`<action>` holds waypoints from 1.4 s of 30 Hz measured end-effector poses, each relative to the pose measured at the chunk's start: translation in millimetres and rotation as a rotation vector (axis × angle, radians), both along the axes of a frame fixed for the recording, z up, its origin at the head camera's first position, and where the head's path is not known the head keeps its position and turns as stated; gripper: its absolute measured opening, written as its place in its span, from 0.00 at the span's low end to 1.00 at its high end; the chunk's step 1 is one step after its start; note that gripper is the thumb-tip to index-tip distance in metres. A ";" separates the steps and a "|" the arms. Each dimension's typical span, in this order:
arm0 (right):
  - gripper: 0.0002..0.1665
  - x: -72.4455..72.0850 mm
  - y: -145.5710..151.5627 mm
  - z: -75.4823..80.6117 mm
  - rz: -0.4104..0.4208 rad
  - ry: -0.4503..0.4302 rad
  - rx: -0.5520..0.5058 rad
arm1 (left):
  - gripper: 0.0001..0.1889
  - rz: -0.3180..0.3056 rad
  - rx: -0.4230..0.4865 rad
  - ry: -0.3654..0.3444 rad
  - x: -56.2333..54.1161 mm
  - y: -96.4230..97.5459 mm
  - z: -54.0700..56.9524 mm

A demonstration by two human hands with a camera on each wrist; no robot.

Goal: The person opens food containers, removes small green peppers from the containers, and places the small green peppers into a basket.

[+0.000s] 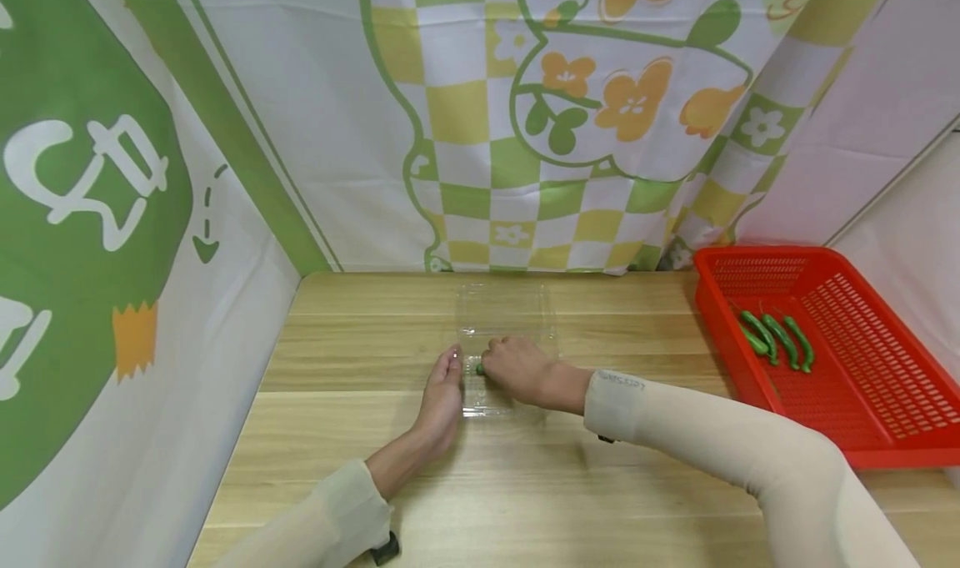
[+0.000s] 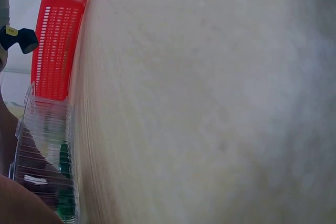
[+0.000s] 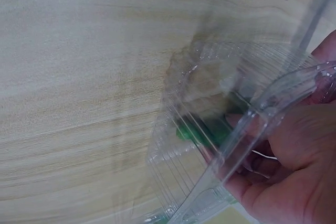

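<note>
An unlidded clear plastic box (image 1: 498, 403), its hinged lid (image 1: 504, 308) folded back, stands on the wooden table. My right hand (image 1: 519, 371) reaches down into it, fingers curled around a green chili pepper (image 3: 193, 130). Most of that pepper is hidden by the fingers; one green end shows in the head view. Against the box's left side rests my left hand (image 1: 441, 401), its fingers fairly straight and touching the wall. Through the ribbed plastic in the left wrist view, green (image 2: 65, 182) shows low in the box.
To the right, a red plastic basket (image 1: 832, 455) with slotted walls holds several green chili peppers (image 1: 780, 340). White cloth with a printed pattern (image 1: 540, 193) hangs behind the table's back edge. Another cloth wall (image 1: 247, 243) borders the left side.
</note>
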State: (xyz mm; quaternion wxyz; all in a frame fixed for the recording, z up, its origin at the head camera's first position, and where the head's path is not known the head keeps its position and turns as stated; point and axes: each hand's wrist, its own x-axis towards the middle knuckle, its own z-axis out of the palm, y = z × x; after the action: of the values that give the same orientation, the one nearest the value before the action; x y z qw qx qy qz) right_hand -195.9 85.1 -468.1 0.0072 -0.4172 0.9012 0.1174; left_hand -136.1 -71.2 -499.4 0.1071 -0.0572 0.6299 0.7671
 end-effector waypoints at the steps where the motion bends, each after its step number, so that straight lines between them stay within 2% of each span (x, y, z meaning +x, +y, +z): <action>1: 0.03 -0.1 0.1 -0.8 0.001 0.007 -0.003 | 0.29 -0.002 0.000 -0.001 0.0 -0.1 -0.1; 14: 0.03 1.0 2.5 2.4 -0.037 -0.052 -0.037 | 0.30 -0.039 0.008 -0.005 1.7 -2.2 -1.5; 19: 0.03 -0.5 4.7 3.8 -0.070 -0.055 -0.012 | 0.29 -0.023 -0.007 0.001 0.8 -1.2 -1.4; 26: 0.17 -3.7 12.2 4.6 -0.100 -0.085 -0.095 | 0.29 -0.005 -0.013 0.007 0.4 -0.1 -1.1; 30: 0.19 -4.5 17.9 7.7 -0.095 -0.105 -0.146 | 0.29 -0.025 -0.016 0.004 1.3 -1.0 -1.4; 37: 0.19 -3.5 27.7 21.0 -0.062 -0.074 -0.188 | 0.29 -0.024 -0.012 0.008 1.1 -1.2 -1.2; 42: 0.14 -3.7 34.3 33.2 -0.098 -0.099 -0.233 | 0.29 -0.024 -0.013 0.008 1.5 -1.8 -0.4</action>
State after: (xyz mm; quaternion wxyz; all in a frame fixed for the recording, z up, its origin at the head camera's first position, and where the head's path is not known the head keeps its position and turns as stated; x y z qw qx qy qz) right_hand -199.6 119.3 -434.9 0.0089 -0.3759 0.9266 -0.0095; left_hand -134.5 -73.0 -499.9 0.1136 -0.0471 0.6360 0.7619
